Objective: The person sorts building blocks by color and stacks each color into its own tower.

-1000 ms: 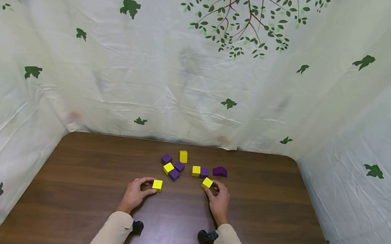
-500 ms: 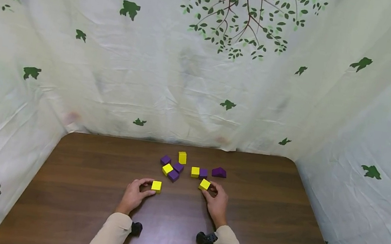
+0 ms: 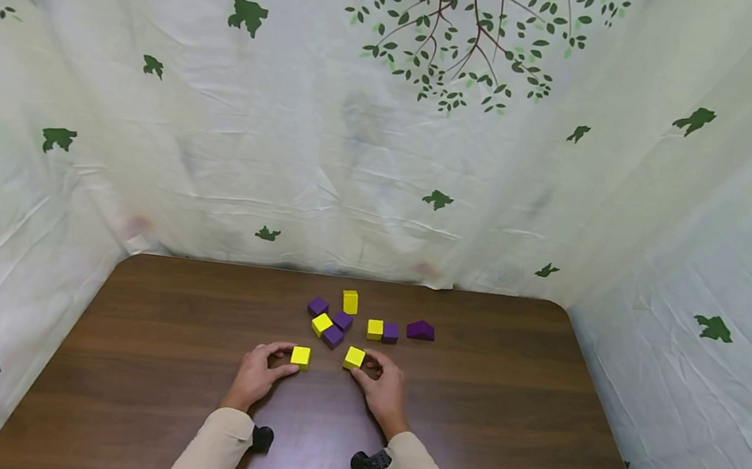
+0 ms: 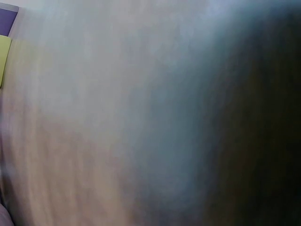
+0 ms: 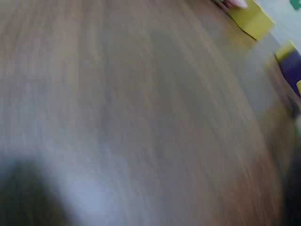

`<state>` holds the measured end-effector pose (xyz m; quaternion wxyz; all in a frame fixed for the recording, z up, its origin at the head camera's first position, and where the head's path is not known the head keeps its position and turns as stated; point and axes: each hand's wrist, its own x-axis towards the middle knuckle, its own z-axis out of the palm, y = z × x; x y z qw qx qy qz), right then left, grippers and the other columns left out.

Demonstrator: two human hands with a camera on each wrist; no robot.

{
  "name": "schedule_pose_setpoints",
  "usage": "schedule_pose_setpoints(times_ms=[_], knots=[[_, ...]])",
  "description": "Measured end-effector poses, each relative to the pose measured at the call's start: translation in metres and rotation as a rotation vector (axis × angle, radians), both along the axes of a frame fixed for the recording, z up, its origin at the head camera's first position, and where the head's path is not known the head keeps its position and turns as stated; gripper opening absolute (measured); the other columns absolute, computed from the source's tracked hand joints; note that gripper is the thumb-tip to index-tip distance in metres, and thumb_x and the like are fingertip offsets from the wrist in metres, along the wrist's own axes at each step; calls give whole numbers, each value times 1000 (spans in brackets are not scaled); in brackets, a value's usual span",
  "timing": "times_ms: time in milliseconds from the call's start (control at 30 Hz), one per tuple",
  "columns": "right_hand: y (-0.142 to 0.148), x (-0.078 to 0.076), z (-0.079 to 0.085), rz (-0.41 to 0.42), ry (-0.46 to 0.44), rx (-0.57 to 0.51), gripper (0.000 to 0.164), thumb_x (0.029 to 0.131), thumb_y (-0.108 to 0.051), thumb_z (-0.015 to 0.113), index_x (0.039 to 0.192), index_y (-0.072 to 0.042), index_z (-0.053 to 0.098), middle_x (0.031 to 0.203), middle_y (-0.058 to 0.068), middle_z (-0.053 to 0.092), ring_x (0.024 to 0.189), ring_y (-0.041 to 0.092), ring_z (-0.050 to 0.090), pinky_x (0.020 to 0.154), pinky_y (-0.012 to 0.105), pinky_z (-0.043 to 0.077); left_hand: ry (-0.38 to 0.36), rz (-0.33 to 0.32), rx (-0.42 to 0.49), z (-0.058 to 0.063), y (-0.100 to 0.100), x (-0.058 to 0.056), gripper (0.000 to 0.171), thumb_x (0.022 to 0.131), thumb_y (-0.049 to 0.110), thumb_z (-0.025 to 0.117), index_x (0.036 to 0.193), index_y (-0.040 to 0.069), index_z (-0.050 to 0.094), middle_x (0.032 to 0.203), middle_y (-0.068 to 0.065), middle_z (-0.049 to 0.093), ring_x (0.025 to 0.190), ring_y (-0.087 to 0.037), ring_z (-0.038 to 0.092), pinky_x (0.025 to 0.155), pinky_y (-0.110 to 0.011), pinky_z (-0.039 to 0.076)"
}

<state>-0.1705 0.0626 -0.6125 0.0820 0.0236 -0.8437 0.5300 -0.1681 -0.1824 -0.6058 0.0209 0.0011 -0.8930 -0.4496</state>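
In the head view my left hand holds a yellow cube between thumb and fingers, on the near side of a block cluster. Facing it, my right hand pinches another yellow cube, slightly tilted, with a short gap between the two cubes. The right wrist view shows a yellow cube with a fingertip against it at the top right. Only slivers of a yellow block and a purple block show at the left wrist view's edge.
Behind the hands sit several loose purple and yellow blocks, among them a yellow cube and a purple cube. To their right, a yellow cube adjoins a purple one, beside a purple arched block. A patterned cloth hangs behind the brown table.
My right hand has carried its yellow cube leftward, away from the yellow-and-purple pair and towards the left hand's cube. The left hand has stayed in place, holding its cube.
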Motion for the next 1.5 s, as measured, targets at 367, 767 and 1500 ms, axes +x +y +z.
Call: schedule_pose_setpoints(times_ms=[367, 767, 1500], knots=[[-27, -3, 2, 93, 10, 26, 34, 79, -10, 79, 111, -5, 70, 96, 6, 69, 87, 19, 63, 75, 30, 51, 5, 3, 4, -2, 0, 0, 40, 78, 16, 81, 114, 6, 69, 103, -9, 66, 97, -27, 56, 87, -42, 42], [-42, -5, 8, 170, 3, 73, 36, 79, -14, 80, 113, -7, 70, 99, 7, 69, 89, 20, 61, 80, 32, 48, 26, 9, -14, -3, 1, 0, 40, 77, 17, 81, 113, 6, 70, 98, -8, 65, 95, -26, 56, 84, -42, 42], [-48, -8, 3, 185, 16, 161, 37, 79, -18, 80, 114, -10, 71, 90, 1, 67, 86, 17, 56, 82, 35, 39, -15, 2, 4, 1, -1, 1, 40, 79, 18, 80, 115, 5, 69, 101, -10, 64, 97, -27, 55, 86, -43, 40]])
